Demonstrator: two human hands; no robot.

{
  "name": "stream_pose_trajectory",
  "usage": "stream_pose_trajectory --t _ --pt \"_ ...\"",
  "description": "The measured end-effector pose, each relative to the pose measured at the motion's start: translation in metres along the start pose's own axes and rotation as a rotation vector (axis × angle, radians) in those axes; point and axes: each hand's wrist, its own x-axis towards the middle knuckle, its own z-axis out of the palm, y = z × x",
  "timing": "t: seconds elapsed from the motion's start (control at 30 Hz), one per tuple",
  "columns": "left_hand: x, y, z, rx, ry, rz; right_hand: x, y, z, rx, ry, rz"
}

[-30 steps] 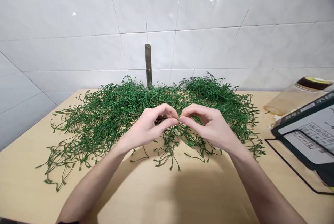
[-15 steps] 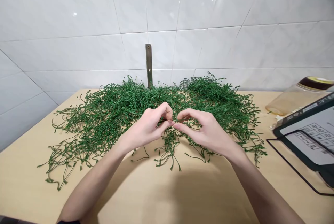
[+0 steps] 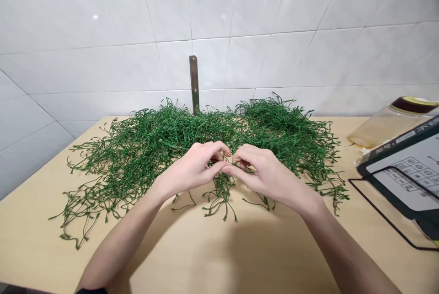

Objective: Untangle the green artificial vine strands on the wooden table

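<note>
Both hands have sunk a little lower toward the table since a moment ago, and their fingertips have drawn closer together over the near fringe of the greenery. The left hand (image 3: pixel 197 168) has thumb and forefinger pressed narrow, pinching at a thin green strand; the right hand (image 3: pixel 264 173) meets it tip to tip, its fingers curled tight on the same bit of stem. What exactly sits between the fingertips is too small to make out.

That strand belongs to the sprawling heap of green artificial vine (image 3: pixel 147 147), which lies across the back half of the wooden table (image 3: pixel 212 257), spreading from near the left edge almost to the right-hand clutter. A small tuft of it hangs down just below the hands, its tips resting on bare wood.

Near the person, the tabletop is open wood, crossed only by the two forearms. The left edge of the table runs diagonally beside the tiled wall (image 3: pixel 85 19), and loose vine ends trail close to it. A metal bracket (image 3: pixel 194 83) stands upright against the tiles behind the heap. At the right, well apart from the hands, a dark tablet (image 3: pixel 408 170) leans on a wire stand, and a clear jar (image 3: pixel 384 129) lies on its side just behind it.
</note>
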Motion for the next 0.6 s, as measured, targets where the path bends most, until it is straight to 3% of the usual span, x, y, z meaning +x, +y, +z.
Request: stream_pose_trajectory --t 0.17,0.37,0.47,0.6 --pt "0.003 -0.003 0.003 0.125 -0.25 0.034 0.001 -0.004 0.01 0.145 -0.05 0.022" --pt "-0.001 0.002 -0.002 -0.301 -0.475 0.079 -0.001 -0.017 0.011 0.624 -0.127 0.047" --pt "-0.003 0.005 -0.007 -0.41 -0.477 0.103 -0.002 -0.023 0.008 0.827 -0.099 0.021" --pt "-0.002 0.003 -0.011 -0.49 -0.381 0.137 -0.002 -0.03 0.01 0.943 -0.03 0.015"
